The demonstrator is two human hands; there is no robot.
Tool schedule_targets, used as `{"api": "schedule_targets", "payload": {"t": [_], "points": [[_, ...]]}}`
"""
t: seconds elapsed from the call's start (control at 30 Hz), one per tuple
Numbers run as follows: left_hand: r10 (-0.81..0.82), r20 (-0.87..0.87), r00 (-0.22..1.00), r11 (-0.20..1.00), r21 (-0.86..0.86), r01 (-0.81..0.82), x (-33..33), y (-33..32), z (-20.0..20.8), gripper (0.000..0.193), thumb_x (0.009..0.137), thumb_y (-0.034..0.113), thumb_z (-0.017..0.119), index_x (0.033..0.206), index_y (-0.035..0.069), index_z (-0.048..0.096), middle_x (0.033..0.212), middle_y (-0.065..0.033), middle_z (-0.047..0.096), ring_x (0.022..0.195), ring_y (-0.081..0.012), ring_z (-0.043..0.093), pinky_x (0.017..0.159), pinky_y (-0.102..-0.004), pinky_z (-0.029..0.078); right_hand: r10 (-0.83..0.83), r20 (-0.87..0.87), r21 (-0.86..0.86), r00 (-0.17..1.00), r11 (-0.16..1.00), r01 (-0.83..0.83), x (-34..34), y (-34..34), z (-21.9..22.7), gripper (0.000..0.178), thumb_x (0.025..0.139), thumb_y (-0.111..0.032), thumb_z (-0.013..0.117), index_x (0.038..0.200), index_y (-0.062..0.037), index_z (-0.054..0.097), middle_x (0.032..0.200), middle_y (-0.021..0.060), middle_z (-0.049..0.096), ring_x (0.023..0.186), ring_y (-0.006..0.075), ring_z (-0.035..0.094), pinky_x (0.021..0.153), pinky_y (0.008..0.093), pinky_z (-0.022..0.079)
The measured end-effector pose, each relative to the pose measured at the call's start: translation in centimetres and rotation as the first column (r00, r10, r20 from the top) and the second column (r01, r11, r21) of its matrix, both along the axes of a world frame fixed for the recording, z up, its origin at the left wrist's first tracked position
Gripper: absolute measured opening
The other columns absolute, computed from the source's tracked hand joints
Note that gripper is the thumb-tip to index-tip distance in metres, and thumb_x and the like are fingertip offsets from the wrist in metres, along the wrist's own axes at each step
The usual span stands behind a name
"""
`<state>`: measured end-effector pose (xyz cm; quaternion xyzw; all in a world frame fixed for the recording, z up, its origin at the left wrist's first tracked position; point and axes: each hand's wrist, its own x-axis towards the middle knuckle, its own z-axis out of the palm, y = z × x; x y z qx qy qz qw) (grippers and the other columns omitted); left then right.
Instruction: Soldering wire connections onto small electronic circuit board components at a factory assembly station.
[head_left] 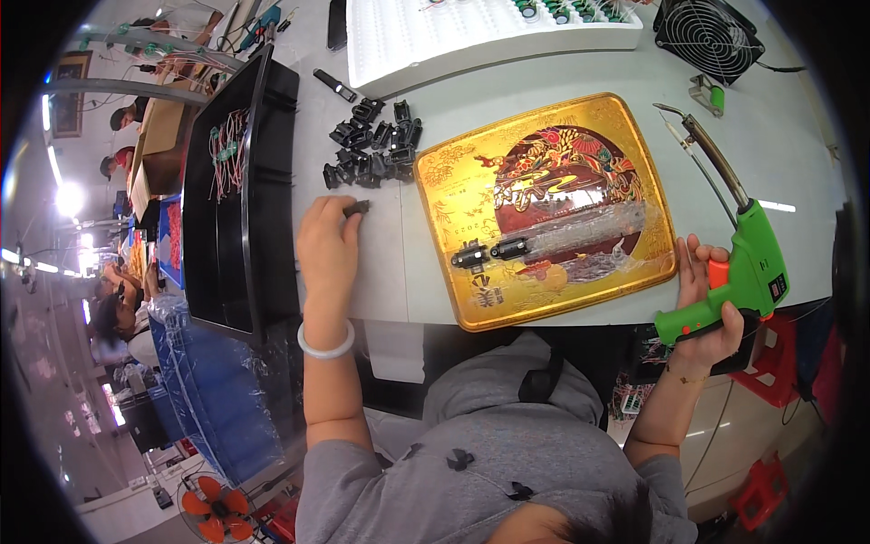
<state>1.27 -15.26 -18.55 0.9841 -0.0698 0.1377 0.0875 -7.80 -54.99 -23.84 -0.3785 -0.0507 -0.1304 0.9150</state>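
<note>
My left hand (pixel 326 240) rests on the table left of a gold tin lid, its fingertips pinching a small black plastic part (pixel 359 208). Just beyond it lies a loose pile of similar black plastic parts (pixel 372 150). At the right, my right hand (pixel 696 346) is wrapped round the grip of a green soldering gun (pixel 758 245), whose metal tip and wire-feed tube point away from me. The gold tin lid (pixel 458 204) lies between my hands. On it are two black parts, one housing (pixel 469 257) beside another (pixel 510 248), near clear plastic film (pixel 589 231).
Left of my arm stands a deep black tray (pixel 261 181) with a bundle of wired green pieces (pixel 227 150). A white foam tray (pixel 489 47) at the back carries several green components. A black fan (pixel 710 38) sits back right. Other people are at the far left.
</note>
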Motion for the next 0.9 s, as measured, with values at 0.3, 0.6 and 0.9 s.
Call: {"api": "schedule_targets", "payload": {"t": [0.3, 0.6, 0.9], "points": [[0.028, -0.368, 0.93, 0.788, -0.563, -0.247, -0.7, -0.1, -0.4, 0.027, 0.077, -0.003, 0.053, 0.101, 0.005, 0.059, 0.076, -0.0056, 0.055, 0.066, -0.0114, 0.049, 0.063, -0.022, 0.041, -0.02, -0.015, 0.008, 1.0, 1.0, 0.02, -0.1, 0.1, -0.1, 0.055, 0.071, -0.023, 0.049, 0.116, 0.0065, 0.037, 0.114, 0.0173, 0.044, 0.116, 0.0361, 0.036, 0.105, 0.0499, 0.013], [-0.361, -0.068, 0.93, 0.932, -0.044, 0.359, -0.8, 1.0, 0.1, 0.025, 0.068, -0.003, 0.059, 0.092, 0.005, 0.062, 0.088, -0.0106, 0.059, 0.076, -0.0229, 0.056, 0.066, -0.0291, 0.045, 0.004, -0.014, 0.006, 1.0, 1.0, -0.004, 0.0, -0.3, 0.0, 0.055, 0.071, -0.023, 0.048, 0.116, 0.0061, 0.037, 0.114, 0.0171, 0.044, 0.116, 0.0361, 0.035, 0.105, 0.05, 0.013], [-0.255, 0.11, 0.961, 0.862, -0.425, 0.277, -2.5, -8.4, 2.1, 0.022, 0.06, 0.006, 0.071, 0.08, 0.005, 0.062, 0.078, -0.0054, 0.061, 0.073, -0.0216, 0.055, 0.071, -0.0317, 0.041, -0.05, -0.059, 0.031, 0.997, 0.998, 0.052, -0.2, 0.2, 0.1, 0.057, 0.069, -0.021, 0.049, 0.118, 0.004, 0.034, 0.111, 0.0192, 0.045, 0.114, 0.0381, 0.038, 0.104, 0.0498, 0.016]]}}
